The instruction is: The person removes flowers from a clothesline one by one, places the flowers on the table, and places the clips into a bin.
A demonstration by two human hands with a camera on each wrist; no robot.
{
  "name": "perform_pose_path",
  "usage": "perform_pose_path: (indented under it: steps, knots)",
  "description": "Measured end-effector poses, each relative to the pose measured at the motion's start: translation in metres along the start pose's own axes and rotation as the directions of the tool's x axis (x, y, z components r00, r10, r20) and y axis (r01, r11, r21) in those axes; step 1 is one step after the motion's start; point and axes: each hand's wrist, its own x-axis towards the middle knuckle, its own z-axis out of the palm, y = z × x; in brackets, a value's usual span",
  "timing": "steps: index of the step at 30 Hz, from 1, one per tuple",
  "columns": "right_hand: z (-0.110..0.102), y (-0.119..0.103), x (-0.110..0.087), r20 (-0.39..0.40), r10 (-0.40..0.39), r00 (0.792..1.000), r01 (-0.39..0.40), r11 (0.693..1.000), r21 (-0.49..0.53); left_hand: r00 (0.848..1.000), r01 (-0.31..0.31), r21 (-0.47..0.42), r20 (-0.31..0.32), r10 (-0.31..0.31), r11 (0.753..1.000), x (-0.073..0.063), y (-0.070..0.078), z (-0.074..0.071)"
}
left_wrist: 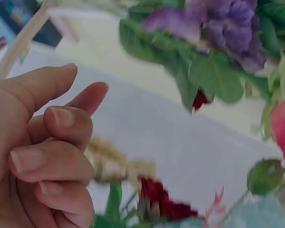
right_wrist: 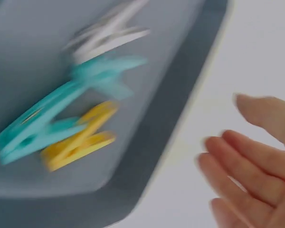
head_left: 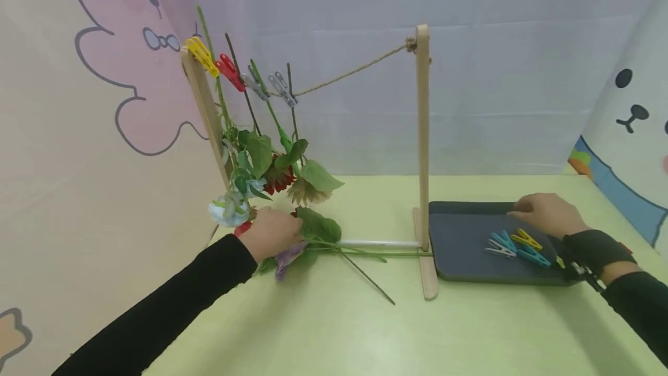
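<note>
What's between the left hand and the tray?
The head view shows a green leaf, flower stems, a white rod and a wooden post between the left hand and the tray.

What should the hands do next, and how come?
Maybe the left hand could gently pinch the purple flower. It lies on the table close to that hand, which looks empty. Four flowers hang pegged on the rope, and more pegs sit in the tray.
</note>
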Motion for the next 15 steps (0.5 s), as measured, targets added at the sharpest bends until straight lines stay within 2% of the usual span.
perform_pose_path:
  steps: [2,3,6,8,11,13,15]
  knots:
    - [-0.007,-0.011,0.002,-0.138,-0.001,0.990,0.007,0.999,0.047,0.997,0.055,-0.052,-0.051,-0.057,0.997,-0.011,-0.002,-0.026]
    - [-0.010,-0.018,0.004,-0.215,-0.004,0.977,0.021,0.997,0.077,0.992,0.111,-0.024,-0.053,-0.112,0.994,-0.022,0.010,-0.057]
    - [-0.024,-0.043,0.008,-0.408,0.033,0.912,0.060,0.975,0.212,0.977,0.144,-0.041,-0.153,-0.149,0.989,-0.042,0.021,-0.110]
    - [-0.037,-0.063,0.011,-0.488,0.074,0.870,0.102,0.941,0.324,0.966,0.164,-0.063,-0.190,-0.173,0.984,-0.045,0.017,-0.122]
    - [-0.063,-0.097,0.014,-0.556,0.144,0.819,0.196,0.840,0.506,0.952,0.191,-0.096,-0.224,-0.208,0.977,-0.044,0.006,-0.128]
    - [-0.083,-0.121,0.014,-0.617,0.150,0.773,0.304,0.765,0.567,0.942,0.208,-0.126,-0.240,-0.234,0.970,-0.046,0.003,-0.137]
    - [-0.104,-0.145,0.013,-0.679,0.107,0.727,0.466,0.650,0.601,0.931,0.219,-0.142,-0.265,-0.251,0.965,-0.049,0.000,-0.147]
